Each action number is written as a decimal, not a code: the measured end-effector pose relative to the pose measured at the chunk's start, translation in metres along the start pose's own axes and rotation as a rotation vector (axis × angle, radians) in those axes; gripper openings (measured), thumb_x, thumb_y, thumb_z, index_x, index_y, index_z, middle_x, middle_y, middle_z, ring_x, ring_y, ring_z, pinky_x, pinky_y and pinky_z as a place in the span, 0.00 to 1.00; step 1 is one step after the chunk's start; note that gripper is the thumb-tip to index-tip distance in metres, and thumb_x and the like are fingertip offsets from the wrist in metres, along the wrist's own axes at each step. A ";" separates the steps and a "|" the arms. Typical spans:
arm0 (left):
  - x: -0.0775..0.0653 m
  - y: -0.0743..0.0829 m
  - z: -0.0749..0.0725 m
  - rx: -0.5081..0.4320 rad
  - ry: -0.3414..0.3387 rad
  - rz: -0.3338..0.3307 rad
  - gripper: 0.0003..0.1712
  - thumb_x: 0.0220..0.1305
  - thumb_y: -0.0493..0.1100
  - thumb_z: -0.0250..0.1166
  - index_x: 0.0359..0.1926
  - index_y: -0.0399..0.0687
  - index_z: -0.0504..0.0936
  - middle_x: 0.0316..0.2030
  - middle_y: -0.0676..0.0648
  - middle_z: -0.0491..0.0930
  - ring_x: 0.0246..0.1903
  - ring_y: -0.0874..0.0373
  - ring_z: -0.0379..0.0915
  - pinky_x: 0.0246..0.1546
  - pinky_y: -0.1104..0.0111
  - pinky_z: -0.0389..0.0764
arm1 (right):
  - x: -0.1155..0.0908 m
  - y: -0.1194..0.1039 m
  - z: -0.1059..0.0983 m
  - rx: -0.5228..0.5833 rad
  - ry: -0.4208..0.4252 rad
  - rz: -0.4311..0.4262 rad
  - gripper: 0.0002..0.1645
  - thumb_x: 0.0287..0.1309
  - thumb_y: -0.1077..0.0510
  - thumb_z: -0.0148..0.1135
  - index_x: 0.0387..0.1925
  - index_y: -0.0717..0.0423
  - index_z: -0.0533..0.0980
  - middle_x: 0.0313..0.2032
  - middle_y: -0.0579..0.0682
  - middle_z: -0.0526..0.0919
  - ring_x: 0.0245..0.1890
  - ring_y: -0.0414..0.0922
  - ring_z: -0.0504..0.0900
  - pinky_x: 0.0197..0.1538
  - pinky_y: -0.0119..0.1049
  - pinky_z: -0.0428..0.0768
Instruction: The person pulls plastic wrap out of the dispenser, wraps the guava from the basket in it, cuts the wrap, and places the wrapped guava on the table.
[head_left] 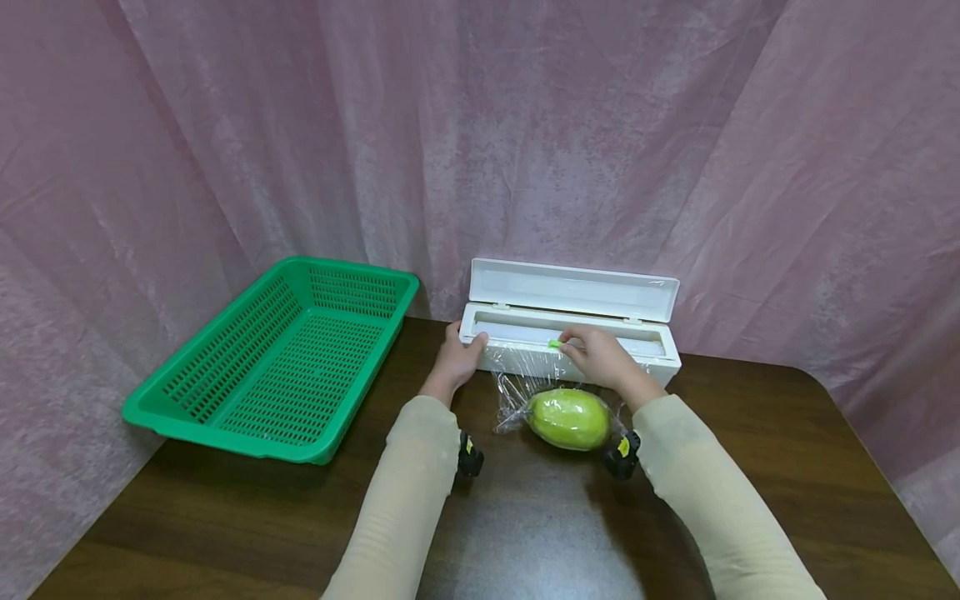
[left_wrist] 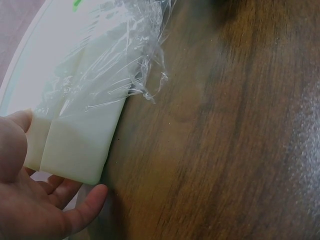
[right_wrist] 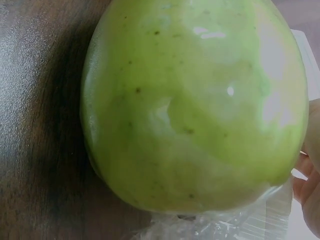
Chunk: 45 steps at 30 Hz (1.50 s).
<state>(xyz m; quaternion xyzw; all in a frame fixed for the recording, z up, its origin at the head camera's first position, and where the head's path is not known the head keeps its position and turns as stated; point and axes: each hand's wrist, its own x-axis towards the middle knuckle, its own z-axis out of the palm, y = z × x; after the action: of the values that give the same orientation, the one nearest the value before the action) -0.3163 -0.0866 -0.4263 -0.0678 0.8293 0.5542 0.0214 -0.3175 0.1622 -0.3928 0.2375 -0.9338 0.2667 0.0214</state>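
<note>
A white cling film dispenser box stands at the back with its lid raised. My left hand grips its left end, thumb on the top edge and fingers around the end wall, as the left wrist view shows. At the box's front rim, my right hand pinches a small bright green slider. Clear cling film runs down over the box's front. Just in front lies a green oval fruit, like a melon or papaya, wrapped in film; it fills most of the right wrist view and hides most of the right hand there.
To the left is a green perforated plastic basket with nothing in it. A pink curtain hangs right behind the brown wooden table. Black wrist cameras sit under both sleeves, the right one close to the fruit.
</note>
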 end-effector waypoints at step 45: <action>0.000 -0.001 0.000 -0.001 0.001 0.007 0.40 0.68 0.57 0.52 0.72 0.45 0.47 0.66 0.33 0.58 0.66 0.42 0.56 0.66 0.53 0.60 | -0.004 0.005 -0.003 0.006 0.005 0.008 0.14 0.66 0.57 0.53 0.47 0.59 0.76 0.48 0.60 0.81 0.50 0.57 0.78 0.55 0.55 0.74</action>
<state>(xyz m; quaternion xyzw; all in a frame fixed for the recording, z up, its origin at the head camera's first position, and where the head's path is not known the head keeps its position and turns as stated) -0.3166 -0.0870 -0.4268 -0.0652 0.8293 0.5546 0.0187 -0.3167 0.1688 -0.3929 0.2329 -0.9340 0.2701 0.0221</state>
